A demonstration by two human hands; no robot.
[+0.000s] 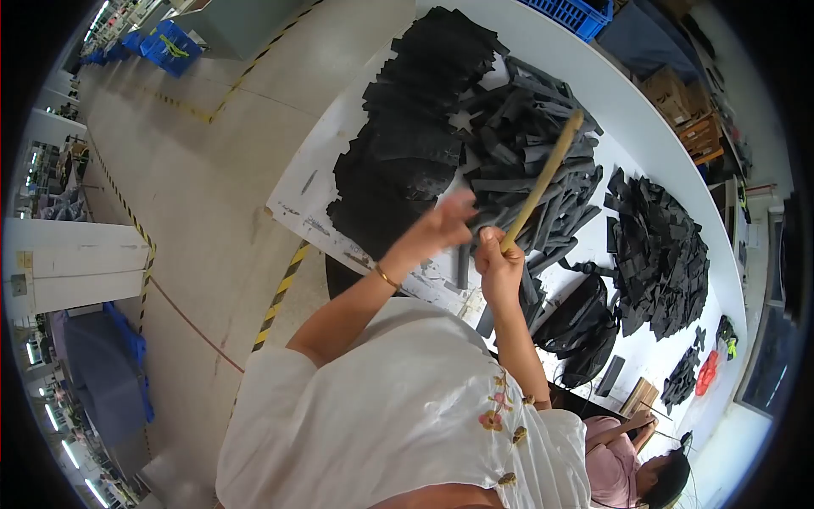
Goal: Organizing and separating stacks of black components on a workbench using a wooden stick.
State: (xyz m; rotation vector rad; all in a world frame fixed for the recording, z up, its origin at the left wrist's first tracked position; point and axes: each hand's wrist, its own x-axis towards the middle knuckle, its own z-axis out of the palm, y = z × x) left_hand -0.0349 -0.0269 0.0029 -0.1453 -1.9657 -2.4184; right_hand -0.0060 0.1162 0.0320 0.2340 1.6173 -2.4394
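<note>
My right hand grips the lower end of a wooden stick, which slants up and to the right over a heap of dark grey, narrow tube-like strips. Beside it, my left hand is blurred, its fingers apart with nothing visible in them. Left of the strips, overlapping black flat fabric pieces spread in a long row on the white table. Some strips lie partly hidden behind my right hand and forearm.
A black mesh bag and a pile of short black pieces lie to the right. Farther along, a co-worker in a pink top holds a thin rod. A blue crate stands beyond the table's raised edge. Striped tape marks the floor.
</note>
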